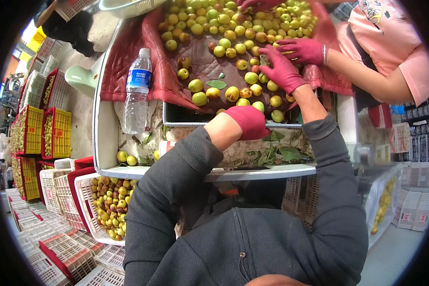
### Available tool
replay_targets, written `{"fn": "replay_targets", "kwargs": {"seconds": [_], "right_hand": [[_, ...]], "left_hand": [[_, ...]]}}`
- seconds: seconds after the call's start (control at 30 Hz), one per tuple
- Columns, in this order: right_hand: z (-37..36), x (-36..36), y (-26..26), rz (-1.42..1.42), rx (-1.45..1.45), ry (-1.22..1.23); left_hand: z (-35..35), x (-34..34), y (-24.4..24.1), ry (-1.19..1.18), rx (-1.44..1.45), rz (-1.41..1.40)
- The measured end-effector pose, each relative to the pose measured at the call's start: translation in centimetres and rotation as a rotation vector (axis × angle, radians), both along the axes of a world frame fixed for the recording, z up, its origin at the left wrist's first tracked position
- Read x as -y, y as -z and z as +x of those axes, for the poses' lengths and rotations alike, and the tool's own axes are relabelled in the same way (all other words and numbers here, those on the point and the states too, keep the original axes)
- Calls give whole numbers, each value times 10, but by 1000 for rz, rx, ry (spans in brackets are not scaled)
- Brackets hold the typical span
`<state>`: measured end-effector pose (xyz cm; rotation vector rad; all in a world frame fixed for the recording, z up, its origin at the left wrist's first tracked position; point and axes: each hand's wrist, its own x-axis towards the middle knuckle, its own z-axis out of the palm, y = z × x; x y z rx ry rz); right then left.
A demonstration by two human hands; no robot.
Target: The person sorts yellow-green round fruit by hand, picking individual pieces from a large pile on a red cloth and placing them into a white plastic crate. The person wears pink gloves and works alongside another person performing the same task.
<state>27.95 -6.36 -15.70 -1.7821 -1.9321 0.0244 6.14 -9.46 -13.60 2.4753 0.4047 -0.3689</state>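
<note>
My left hand (248, 122), in a magenta glove, hangs over the near rim of a sorting tray (200, 124). Its fingers curl down out of sight, so whatever they may hold is hidden. Gloved alike, my right hand (284, 73) reaches over loose jujubes (251, 78) on a dark red mesh cloth (196, 53). A dark leaf-like scrap (265, 61) shows by its thumb and forefinger; I cannot tell whether it is gripped. Yellow-green, brown-blotched jujubes (232, 93) lie between my hands, with a green leaf (216, 84) to their left.
A co-worker's gloved hand (300, 50) is right beside mine; another (257, 4) is in the far heap. A water bottle (138, 91) lies at left. Leaves (289, 153) litter the near ledge. Jujubes fill a white crate (84, 193) at lower left; yellow crates (60, 134) are stacked beyond.
</note>
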Motion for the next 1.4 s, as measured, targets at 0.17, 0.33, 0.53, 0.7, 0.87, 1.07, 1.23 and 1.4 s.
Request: {"fn": "replay_targets", "kwargs": {"seconds": [0.17,0.33,0.53,0.7,0.87,1.07,1.23,1.4], "right_hand": [[-24,19,1,-110,290,-158],[-43,30,-30,-637,-372,-245],[-20,-53,-6,96,-219,-105],[-75,-78,13,-72,167,54],[-88,-60,14,-66,12,-434],[-98,-58,-16,-271,-541,-327],[-72,-163,38,291,-171,-283],[-135,-193,50,118,462,82]], "left_hand": [[0,0,2,-44,12,0],[0,2,-3,-14,-3,-39],[4,4,-1,-29,58,21],[0,-1,0,-44,-9,-3],[-4,0,9,-56,152,-36],[9,5,16,-33,212,-11],[22,4,26,-23,144,82],[24,0,31,6,258,32]]}}
